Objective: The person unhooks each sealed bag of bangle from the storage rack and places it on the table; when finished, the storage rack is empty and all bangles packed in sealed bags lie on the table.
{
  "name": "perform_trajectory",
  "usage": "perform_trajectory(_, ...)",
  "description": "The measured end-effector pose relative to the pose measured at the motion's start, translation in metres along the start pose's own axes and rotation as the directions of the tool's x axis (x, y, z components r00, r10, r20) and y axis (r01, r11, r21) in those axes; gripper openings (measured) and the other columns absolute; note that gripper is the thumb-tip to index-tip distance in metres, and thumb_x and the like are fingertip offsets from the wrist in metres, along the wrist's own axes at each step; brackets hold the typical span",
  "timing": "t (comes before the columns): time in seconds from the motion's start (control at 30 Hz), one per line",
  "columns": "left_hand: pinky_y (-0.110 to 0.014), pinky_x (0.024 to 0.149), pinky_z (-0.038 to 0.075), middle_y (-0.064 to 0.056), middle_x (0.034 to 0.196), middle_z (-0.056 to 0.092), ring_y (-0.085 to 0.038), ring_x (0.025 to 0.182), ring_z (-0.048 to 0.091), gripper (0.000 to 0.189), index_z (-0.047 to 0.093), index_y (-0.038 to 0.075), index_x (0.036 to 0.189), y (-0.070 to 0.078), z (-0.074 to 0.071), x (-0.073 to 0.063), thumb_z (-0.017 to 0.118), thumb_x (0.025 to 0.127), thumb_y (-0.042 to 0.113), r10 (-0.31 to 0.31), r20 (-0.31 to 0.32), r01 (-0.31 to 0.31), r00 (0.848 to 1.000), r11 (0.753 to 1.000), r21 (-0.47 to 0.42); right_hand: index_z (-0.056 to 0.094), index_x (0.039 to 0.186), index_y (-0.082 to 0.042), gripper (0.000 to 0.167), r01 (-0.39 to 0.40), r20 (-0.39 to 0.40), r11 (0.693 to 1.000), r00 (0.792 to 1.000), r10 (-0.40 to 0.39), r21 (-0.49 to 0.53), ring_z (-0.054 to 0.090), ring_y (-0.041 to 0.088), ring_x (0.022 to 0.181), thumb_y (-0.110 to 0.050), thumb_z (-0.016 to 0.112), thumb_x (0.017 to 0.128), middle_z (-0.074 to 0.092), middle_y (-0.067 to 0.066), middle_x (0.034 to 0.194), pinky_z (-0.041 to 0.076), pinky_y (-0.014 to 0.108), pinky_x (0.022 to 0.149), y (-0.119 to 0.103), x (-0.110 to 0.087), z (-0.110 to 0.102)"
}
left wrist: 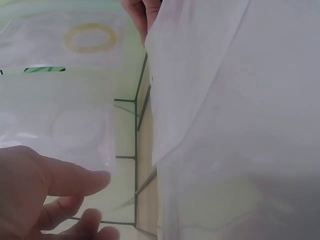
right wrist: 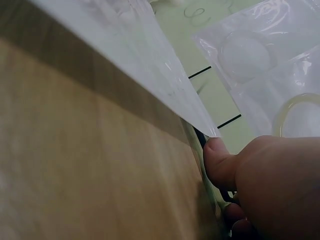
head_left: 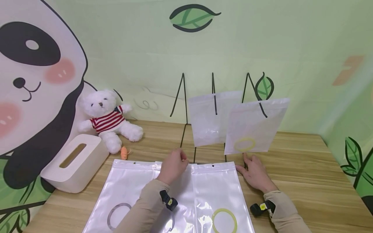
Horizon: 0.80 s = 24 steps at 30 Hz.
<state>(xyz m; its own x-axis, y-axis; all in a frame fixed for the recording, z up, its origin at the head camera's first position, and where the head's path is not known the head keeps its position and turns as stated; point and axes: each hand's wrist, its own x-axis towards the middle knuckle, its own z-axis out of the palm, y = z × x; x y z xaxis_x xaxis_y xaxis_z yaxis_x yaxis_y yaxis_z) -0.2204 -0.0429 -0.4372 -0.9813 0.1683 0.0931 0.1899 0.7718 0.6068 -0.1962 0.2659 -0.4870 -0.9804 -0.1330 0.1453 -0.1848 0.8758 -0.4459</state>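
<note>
A black wire rack [head_left: 186, 97] with upright hooks stands at the middle back. Two white zip bags hang from it; the nearer bag [head_left: 253, 121] shows a yellow ring at its bottom, the other bag [head_left: 211, 116] is partly behind it. In front, overlapping zip bags spread toward me: a left bag [head_left: 137, 184] with a grey ring and a right bag [head_left: 217, 184] with a yellow ring [head_left: 224, 220]. My left hand [head_left: 173, 165] hovers over their top edge, fingers loosely bent, holding nothing. My right hand [head_left: 256, 173] grips the rack's black wire at the right bag's corner [right wrist: 212, 131].
At the back left sits a white teddy bear [head_left: 106, 119] in a striped shirt. A small orange object [head_left: 124, 152] lies by its foot, beside a white tissue box [head_left: 75, 163]. Behind the wooden table [head_left: 300, 168] is a green wall [head_left: 131, 48] with a panda picture.
</note>
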Motion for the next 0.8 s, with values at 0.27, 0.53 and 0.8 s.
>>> perform_trajectory(0.27, -0.043, 0.083, 0.048, -0.015, 0.108, 0.055, -0.028, 0.097, 0.054, 0.037, 0.061, -0.002, 0.112, -0.011, 0.000, 0.009, 0.074, 0.083, 0.018, -0.019, -0.063, 0.018, 0.998, 1.000, -0.012, 0.037, 0.139, 0.017, 0.068, -0.010, 0.013, 1.000, 1.000, 0.010, -0.001, 0.044, 0.027, 0.083, -0.030, 0.060, 0.096, 0.050, 0.019, 0.096, 0.036, 0.038, 0.067, -0.002, -0.002, -0.001)
perform_trajectory(0.53, -0.050, 0.101, 0.043, -0.024, 0.132, 0.054, -0.040, 0.120, 0.053, 0.057, 0.054, -0.007, 0.131, -0.016, -0.001, 0.014, 0.073, 0.086, 0.022, -0.013, 0.055, 0.013, 0.998, 1.000, 0.003, 0.036, 0.140, 0.016, 0.068, -0.014, 0.018, 1.000, 1.000, 0.014, 0.005, 0.044, 0.027, 0.084, -0.032, 0.059, 0.097, 0.051, 0.020, 0.100, 0.036, 0.037, 0.068, -0.002, -0.001, -0.001)
perform_trajectory(0.8, -0.048, 0.081, 0.051, -0.023, 0.125, 0.057, -0.035, 0.095, 0.060, 0.022, 0.061, 0.008, 0.087, -0.029, 0.003, 0.015, 0.069, 0.091, 0.027, 0.034, 0.169, -0.035, 0.985, 0.999, 0.003, 0.036, 0.139, 0.017, 0.068, -0.010, 0.022, 1.000, 1.000, 0.010, 0.004, 0.043, 0.026, 0.081, -0.032, 0.059, 0.097, 0.050, 0.019, 0.096, 0.035, 0.036, 0.066, -0.003, -0.001, -0.002)
